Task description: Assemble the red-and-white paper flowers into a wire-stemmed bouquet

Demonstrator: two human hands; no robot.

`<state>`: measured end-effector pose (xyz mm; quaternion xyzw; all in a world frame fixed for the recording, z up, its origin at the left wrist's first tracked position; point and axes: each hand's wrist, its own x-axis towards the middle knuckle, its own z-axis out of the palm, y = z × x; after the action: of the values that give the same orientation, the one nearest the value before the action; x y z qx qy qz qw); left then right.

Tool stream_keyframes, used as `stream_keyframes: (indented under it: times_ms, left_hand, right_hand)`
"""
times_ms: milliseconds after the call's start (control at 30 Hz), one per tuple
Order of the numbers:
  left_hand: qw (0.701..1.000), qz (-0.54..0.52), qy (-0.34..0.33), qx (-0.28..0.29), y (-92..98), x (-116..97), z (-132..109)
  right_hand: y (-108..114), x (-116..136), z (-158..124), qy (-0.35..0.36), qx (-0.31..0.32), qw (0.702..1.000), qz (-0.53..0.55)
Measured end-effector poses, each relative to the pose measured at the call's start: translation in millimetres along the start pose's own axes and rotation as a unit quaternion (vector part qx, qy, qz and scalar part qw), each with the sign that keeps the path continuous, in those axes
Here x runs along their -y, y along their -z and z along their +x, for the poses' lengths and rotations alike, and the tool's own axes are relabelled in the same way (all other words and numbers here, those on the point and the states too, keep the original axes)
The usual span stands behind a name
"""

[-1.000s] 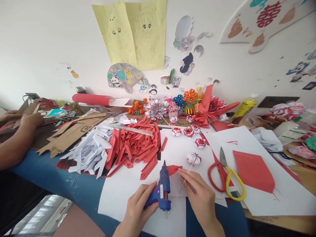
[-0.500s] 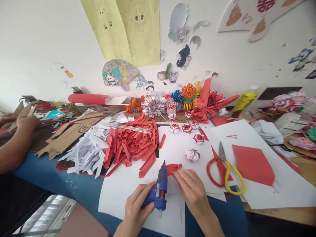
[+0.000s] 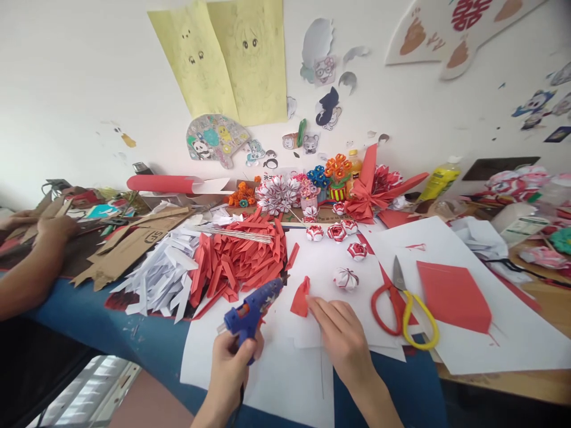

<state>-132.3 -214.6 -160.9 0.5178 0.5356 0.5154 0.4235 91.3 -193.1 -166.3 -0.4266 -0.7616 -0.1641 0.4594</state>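
Observation:
A blue hot glue gun is gripped in my left hand, its nozzle pointing up and to the right. My right hand pinches a small folded red paper piece with a thin wire hanging below the fingers. Nozzle and red piece are apart. Both hands are above white paper sheets. Beyond them lie a heap of folded red paper strips, a pile of white strips and several red-and-white paper flowers.
Scissors with one red and one yellow handle lie right of my right hand, beside a red paper sheet. Torn cardboard is at the left, near another person's arm. Flowers and a yellow bottle line the wall.
My left hand has swung the glue gun left, away from the red paper, and tilted it. The red piece in my right hand has turned from lying sideways to pointing upward.

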Motion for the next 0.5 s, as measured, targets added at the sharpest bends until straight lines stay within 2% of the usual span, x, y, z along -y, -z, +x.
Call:
stream_keyframes:
  times_ms: [67,167,300,500]
  left_hand:
    - [1.000,-0.020,0.021,0.005,-2.0,-14,7]
    - [0.998,-0.045,0.028,0.029,-7.0,-30,19]
    - [0.995,-0.045,0.031,0.087,-19.6,-39,35]
    - [0.986,-0.047,0.031,0.159,-34.5,-38,51]
  right_hand:
    - [9,-4,-1,-0.041,-0.063,0.997,-0.015]
    - [20,-18,-1,-0.159,-0.112,0.975,-0.103]
    - [14,-36,-3,-0.271,-0.101,0.947,-0.140]
    - [-13,-44,0,-0.368,-0.051,0.923,-0.098]
